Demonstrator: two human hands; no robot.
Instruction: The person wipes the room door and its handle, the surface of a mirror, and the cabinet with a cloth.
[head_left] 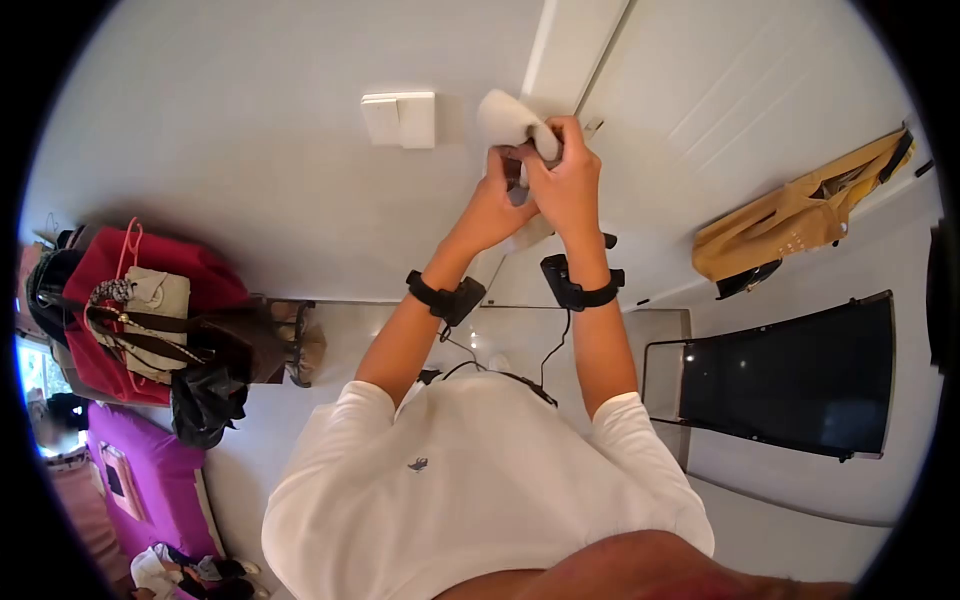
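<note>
A pale, soft-looking item (507, 115) with a rounded upper end is held up in front of the white wall, beside the door frame. My right hand (568, 185) is closed around its right side, with the fingers curled near the top. Just below and to the left, my left hand (498, 208) is closed on the lower part, its thumb raised. Both hands meet at the item, where a darker grey part shows between the fingers. What exactly the item is, I cannot tell. Each wrist wears a black strap with a small box.
A white switch plate (402, 120) is on the wall. Clothes and a cream bag (157, 305) hang at left, above a purple-covered surface (170, 480). At right are a tan bag (780, 225) and a dark panel in a metal frame (790, 375). Thin black cables cross near my shirt.
</note>
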